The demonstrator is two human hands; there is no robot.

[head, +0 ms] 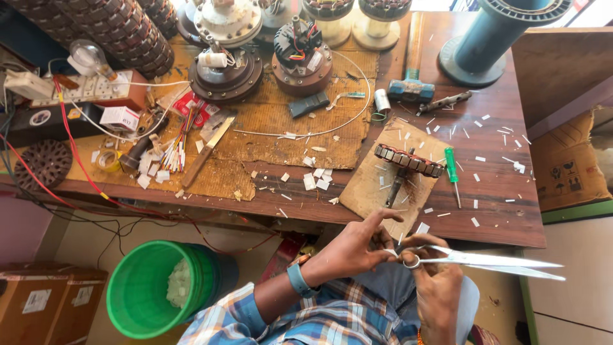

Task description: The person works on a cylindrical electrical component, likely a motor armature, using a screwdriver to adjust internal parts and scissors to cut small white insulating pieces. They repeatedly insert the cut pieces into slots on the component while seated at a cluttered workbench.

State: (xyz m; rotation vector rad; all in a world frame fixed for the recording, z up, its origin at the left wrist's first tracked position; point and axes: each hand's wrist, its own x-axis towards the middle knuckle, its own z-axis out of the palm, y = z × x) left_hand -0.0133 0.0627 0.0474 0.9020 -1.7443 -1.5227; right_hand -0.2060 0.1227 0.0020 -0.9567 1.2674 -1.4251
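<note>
Cluttered wooden workbench (498, 211), right hand (437, 284) gripping scissors (491, 262), left hand (354, 246) pinching something too small to identify

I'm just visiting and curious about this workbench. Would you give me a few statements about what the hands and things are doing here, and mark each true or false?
1. The right hand holds a pair of scissors. True.
2. The scissors' blades are open. True.
3. The bucket on the floor is red. False: it is green.
4. The green-handled screwdriver is in the left hand. False: it lies on the table, beside the toothed metal ring.
5. The hammer lies on the table. True.
</note>
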